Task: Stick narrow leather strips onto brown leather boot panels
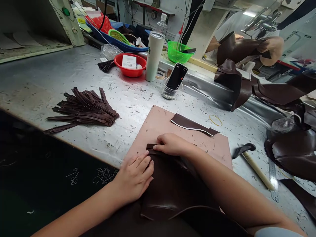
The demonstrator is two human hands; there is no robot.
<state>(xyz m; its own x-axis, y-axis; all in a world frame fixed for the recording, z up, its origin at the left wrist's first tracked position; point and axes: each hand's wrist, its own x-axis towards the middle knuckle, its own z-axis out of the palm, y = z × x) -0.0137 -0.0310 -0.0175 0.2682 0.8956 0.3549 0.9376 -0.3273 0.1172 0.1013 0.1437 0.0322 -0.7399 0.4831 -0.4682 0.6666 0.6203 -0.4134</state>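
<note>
A large dark brown leather piece (177, 181) lies partly over a pinkish board (158, 121) and comes down toward me. My left hand (137, 176) rests on its left edge, fingers stretched out and lying flat. At the far edge of the leather, my right hand (171, 144) has its thumb and fingers closed on a narrow dark brown leather strip (151, 146) that runs along that edge. Beyond my right hand, a curved leather offcut (192, 124) with a white edge lies on the board.
Bundled dark strips (86, 108) lie at left. A phone (176, 77) leans in a clear cup behind a tumbler (154, 56) and red bowl (130, 72). At right are a hammer (258, 171), a steel ruler (273, 174) and leather pieces (293, 154). Another person (271, 49) handles leather opposite.
</note>
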